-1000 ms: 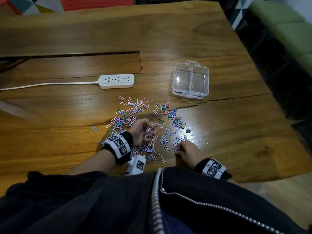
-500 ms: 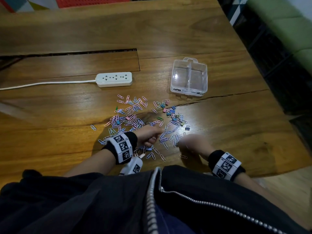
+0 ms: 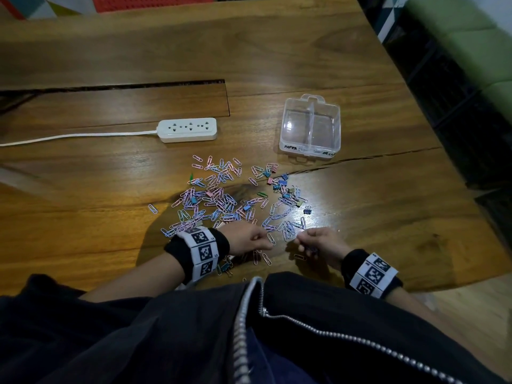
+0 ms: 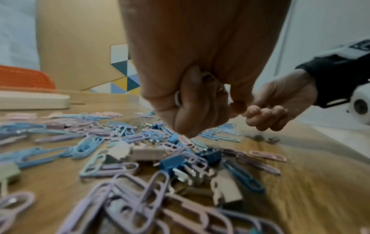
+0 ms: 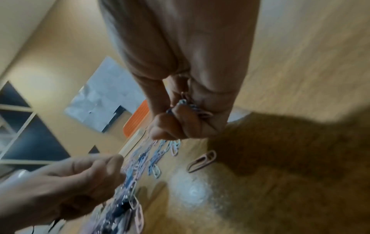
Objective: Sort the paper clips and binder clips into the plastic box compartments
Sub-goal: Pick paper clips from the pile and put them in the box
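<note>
Pastel paper clips (image 3: 221, 195) and small binder clips (image 3: 307, 210) lie scattered on the wooden table (image 3: 388, 217). The clear plastic box (image 3: 304, 149) stands open beyond them to the right, its two compartments showing nothing inside. At the pile's near edge my left hand (image 3: 267, 242) is curled into a fist; the left wrist view shows a pale clip (image 4: 177, 99) tucked in the left hand (image 4: 200, 120). My right hand (image 3: 300, 242) hovers just right of it. In the right wrist view the right hand (image 5: 180, 125) grips a small bunch of clips (image 5: 188, 106).
A white power strip (image 3: 187, 129) with its cord lies to the left behind the pile. A long slot (image 3: 110, 85) runs across the table further back. The table's edge is close on the right, with dark shelving beyond. Loose clips (image 3: 266, 257) lie near my jacket.
My left hand has drawn back towards me and to the right. The right hand has lifted off the table and now sits close beside the left.
</note>
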